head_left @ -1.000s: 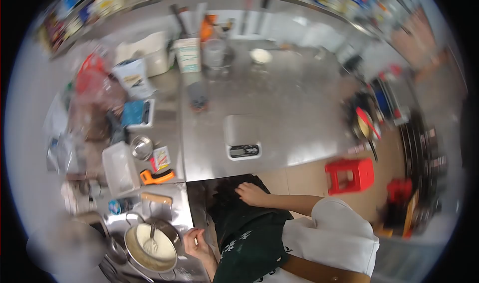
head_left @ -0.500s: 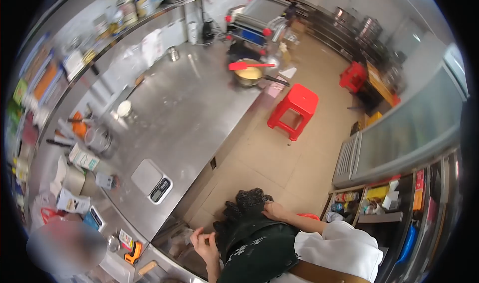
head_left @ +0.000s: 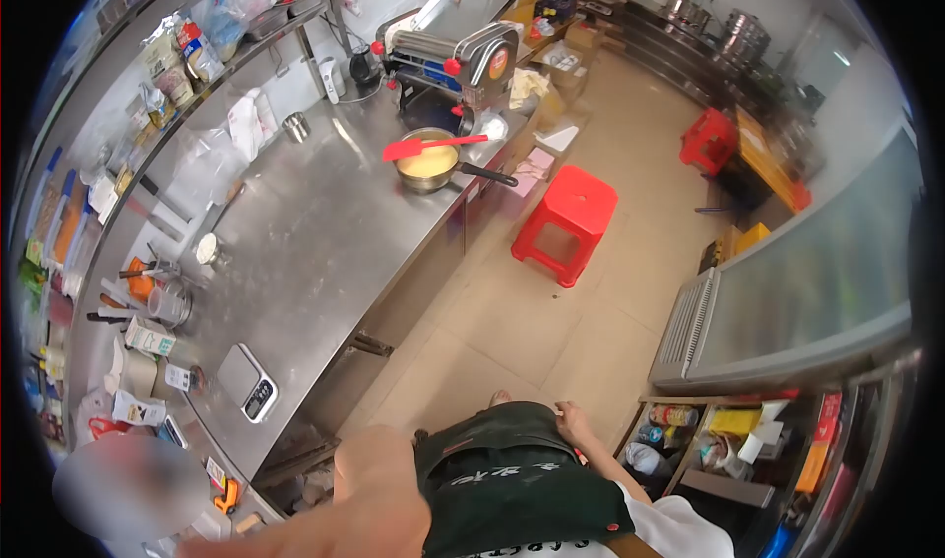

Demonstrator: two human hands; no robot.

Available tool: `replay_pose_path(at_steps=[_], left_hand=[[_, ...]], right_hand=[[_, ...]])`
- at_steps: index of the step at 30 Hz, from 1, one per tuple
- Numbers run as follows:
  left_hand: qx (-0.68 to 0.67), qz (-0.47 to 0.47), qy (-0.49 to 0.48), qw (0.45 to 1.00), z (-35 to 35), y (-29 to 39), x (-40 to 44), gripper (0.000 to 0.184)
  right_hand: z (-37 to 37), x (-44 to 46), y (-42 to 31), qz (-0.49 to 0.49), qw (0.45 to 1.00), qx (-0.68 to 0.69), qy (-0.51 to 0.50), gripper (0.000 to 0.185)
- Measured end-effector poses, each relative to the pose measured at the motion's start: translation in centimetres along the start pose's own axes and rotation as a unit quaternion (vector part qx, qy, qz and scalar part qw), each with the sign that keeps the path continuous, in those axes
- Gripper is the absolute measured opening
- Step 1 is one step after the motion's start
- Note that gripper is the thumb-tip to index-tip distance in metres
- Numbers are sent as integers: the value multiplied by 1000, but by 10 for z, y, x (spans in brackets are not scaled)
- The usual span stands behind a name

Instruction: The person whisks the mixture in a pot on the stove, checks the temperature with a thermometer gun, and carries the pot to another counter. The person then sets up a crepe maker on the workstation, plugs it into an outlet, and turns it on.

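Note:
Large and close to the camera, my left hand (head_left: 340,519) is raised at the bottom, left of the dark green apron (head_left: 502,460); its fingers cannot be made out. My right hand (head_left: 573,425) is beside the apron's right edge, fingers loosely apart, with nothing visible in them. On the steel table (head_left: 295,233), a white kitchen scale (head_left: 246,383) lies near the front edge. Farther off, a pan of yellow mixture (head_left: 429,164) has a red spatula (head_left: 433,147) across its rim.
Beyond the pan stands a roller machine (head_left: 448,51). A red stool (head_left: 566,223) is on the floor (head_left: 492,332) right of the table. Open shelves (head_left: 724,489) with packages are at the lower right, below a glass-fronted cabinet (head_left: 807,292). Jars and tools line the wall.
The view has swung right, toward the pan, stool and floor; the bowl with the whisk has left it. My left hand has come up close to the camera. My right hand is at the apron's side.

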State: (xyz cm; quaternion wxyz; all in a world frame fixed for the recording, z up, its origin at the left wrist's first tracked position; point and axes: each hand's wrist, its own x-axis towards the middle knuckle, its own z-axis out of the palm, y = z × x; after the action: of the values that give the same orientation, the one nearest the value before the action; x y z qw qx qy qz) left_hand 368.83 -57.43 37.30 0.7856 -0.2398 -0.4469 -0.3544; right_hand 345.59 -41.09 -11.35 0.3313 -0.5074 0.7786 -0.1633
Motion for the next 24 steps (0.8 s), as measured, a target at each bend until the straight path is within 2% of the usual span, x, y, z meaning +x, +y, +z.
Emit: replay_pose_path(at_steps=[2,3,6,8,9,10,11,12,13,14,15,16,18,19,20,22,24], left_hand=[[-79,160,-33,983,11,-32,2,20],[-119,240,-55,962,14,-43,1,19],[31,369,-145,918,10,-36,-15,32],[24,350,-132,927,3,-48,-32,27],[87,321,-85,939,-5,-50,-49,23],[209,238,8,949,-17,-50,-81,18],[318,157,82,932,-29,-50,-110,14],[389,64,63,917,-47,-45,-127,10],[474,-95,-144,864,-78,-21,-120,12],[483,-230,-235,811,-84,-16,-98,21],[495,-237,-234,803,-86,-16,-96,24],[514,-232,-242,790,-85,-10,-85,13],[508,-158,-282,798,-80,4,-44,10],[490,-134,-257,822,-74,8,-25,13],[505,-67,-217,833,-69,17,-20,12],[504,-100,-197,835,-60,50,5,9],[567,-45,-167,806,-60,76,10,10]], right_hand=[[-7,3,27,16,999,1,35,32],[-10,5,38,22,1000,3,19,32],[-13,17,58,29,999,5,-25,33],[-8,28,64,31,998,-7,-57,32],[-9,34,60,17,998,-13,-67,29],[-13,39,51,3,997,-20,-77,27],[-19,45,43,-12,996,-28,-86,26],[-22,53,38,-40,994,-31,-98,23],[-23,62,32,-68,991,-32,-109,21],[-21,70,26,-93,988,-33,-122,21],[-20,78,16,-104,983,-51,-142,21],[-20,86,8,-113,978,-72,-163,22],[-7,109,5,-163,964,-108,-180,23],[-2,117,-3,-180,960,-117,-181,22],[0,127,-21,-195,956,-127,-179,21],[2,145,-61,-225,947,-145,-179,20],[13,151,-104,-255,937,-155,-181,20]])
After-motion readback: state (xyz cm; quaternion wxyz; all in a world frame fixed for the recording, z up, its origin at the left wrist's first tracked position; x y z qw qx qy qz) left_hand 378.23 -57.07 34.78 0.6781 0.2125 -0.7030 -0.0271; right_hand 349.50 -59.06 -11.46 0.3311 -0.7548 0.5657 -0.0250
